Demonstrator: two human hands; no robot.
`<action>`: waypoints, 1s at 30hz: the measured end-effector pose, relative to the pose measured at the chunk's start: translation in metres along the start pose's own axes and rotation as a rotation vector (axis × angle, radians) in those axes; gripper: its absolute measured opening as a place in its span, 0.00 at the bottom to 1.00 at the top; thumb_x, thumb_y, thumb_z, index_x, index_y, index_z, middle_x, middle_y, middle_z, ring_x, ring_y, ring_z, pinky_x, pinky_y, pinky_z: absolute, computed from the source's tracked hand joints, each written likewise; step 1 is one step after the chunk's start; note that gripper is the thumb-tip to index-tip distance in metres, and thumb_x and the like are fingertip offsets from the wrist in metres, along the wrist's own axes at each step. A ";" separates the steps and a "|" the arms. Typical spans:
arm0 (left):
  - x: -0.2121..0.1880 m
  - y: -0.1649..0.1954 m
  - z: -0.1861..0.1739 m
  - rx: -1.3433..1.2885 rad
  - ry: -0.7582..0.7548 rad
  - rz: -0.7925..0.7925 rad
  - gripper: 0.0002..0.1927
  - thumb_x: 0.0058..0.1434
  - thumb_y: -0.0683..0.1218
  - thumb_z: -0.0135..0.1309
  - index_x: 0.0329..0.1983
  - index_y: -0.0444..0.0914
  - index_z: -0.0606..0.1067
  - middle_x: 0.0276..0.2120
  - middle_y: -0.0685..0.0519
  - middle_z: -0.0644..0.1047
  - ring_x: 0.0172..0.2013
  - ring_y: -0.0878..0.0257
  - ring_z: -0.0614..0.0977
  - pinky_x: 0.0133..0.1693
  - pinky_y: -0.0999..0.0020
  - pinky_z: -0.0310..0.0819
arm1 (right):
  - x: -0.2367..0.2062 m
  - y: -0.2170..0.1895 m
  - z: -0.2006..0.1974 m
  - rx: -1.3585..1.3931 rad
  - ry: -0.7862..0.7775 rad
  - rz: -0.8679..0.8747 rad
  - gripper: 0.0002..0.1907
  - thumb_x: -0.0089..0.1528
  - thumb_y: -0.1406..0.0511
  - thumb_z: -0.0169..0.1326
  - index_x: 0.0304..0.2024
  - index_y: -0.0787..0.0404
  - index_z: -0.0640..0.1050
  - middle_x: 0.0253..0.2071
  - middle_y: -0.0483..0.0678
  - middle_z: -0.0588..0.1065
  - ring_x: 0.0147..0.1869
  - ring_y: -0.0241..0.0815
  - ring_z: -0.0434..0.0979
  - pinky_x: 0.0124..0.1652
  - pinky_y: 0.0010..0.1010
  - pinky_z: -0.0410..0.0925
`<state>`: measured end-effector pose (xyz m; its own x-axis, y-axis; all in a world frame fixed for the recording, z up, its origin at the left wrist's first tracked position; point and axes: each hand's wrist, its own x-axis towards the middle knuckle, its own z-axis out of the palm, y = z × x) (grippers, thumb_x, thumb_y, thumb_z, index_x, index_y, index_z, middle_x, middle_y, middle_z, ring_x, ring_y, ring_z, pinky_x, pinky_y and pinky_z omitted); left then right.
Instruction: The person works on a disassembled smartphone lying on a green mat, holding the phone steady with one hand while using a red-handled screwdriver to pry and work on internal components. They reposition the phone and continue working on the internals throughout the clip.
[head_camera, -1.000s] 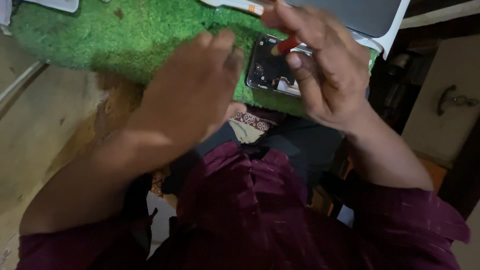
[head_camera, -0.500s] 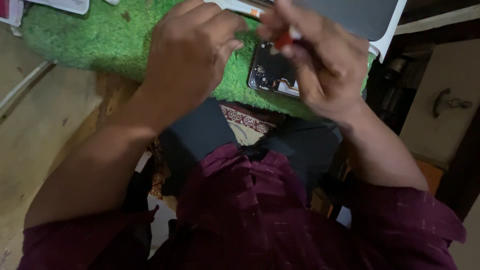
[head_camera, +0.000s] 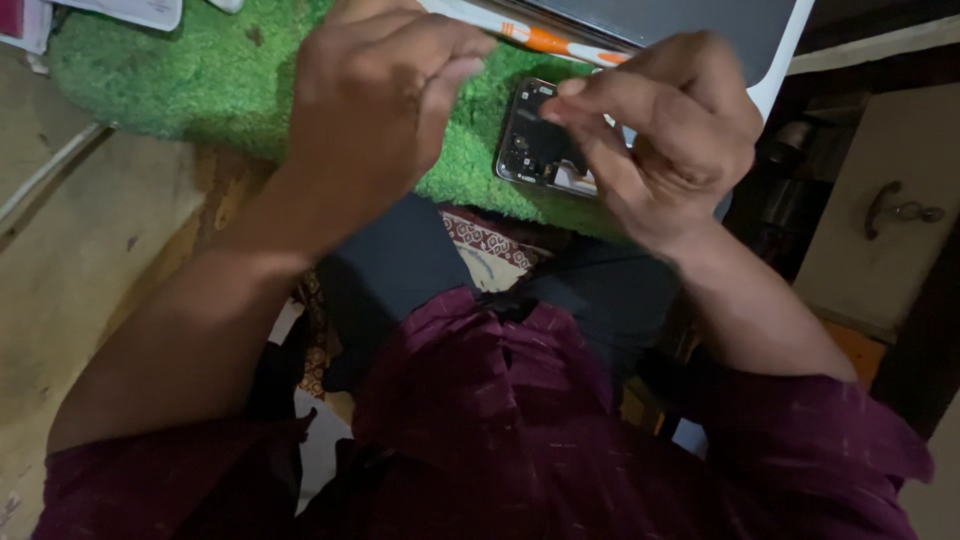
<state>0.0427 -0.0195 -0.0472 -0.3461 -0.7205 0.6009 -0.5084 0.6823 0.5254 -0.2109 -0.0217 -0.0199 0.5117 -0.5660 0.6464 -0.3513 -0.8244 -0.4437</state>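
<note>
Pinching our right hand fingers tight above the open phone on the green mat, we go slow; our left hand curls, holding nothing we can see

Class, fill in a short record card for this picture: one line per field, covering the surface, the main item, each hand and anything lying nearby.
Surface: green mat on a wooden table
Main item: opened phone, insides showing, lying on the mat
Left hand: fingers curled, above the mat beside the phone
Right hand: fingertips pinched together over the phone
Nearby: orange and white tool, grey tray
Clothing: maroon shirt
</note>
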 end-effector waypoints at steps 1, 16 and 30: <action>0.000 0.002 -0.002 -0.004 0.013 0.023 0.03 0.69 0.38 0.64 0.43 0.36 0.80 0.36 0.49 0.80 0.37 0.57 0.81 0.42 0.58 0.71 | 0.000 0.000 0.001 -0.022 0.007 0.005 0.19 0.63 0.72 0.67 0.56 0.64 0.79 0.45 0.54 0.77 0.41 0.42 0.77 0.35 0.32 0.71; 0.002 0.002 0.004 -0.521 0.080 -0.267 0.07 0.71 0.31 0.55 0.51 0.30 0.76 0.42 0.46 0.83 0.44 0.63 0.87 0.48 0.72 0.85 | 0.004 -0.011 -0.005 -0.051 -0.055 0.091 0.20 0.62 0.75 0.65 0.56 0.69 0.77 0.44 0.61 0.75 0.45 0.45 0.81 0.39 0.34 0.76; -0.001 0.003 0.002 -0.197 -0.029 -0.041 0.08 0.68 0.40 0.63 0.49 0.36 0.79 0.38 0.50 0.83 0.37 0.65 0.85 0.38 0.67 0.76 | -0.002 -0.004 -0.007 0.171 -0.104 0.068 0.19 0.65 0.76 0.64 0.57 0.62 0.78 0.45 0.53 0.77 0.44 0.40 0.79 0.36 0.28 0.74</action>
<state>0.0401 -0.0168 -0.0476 -0.3521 -0.7495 0.5606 -0.3595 0.6613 0.6583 -0.2158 -0.0169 -0.0156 0.5725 -0.6102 0.5476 -0.2546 -0.7672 -0.5887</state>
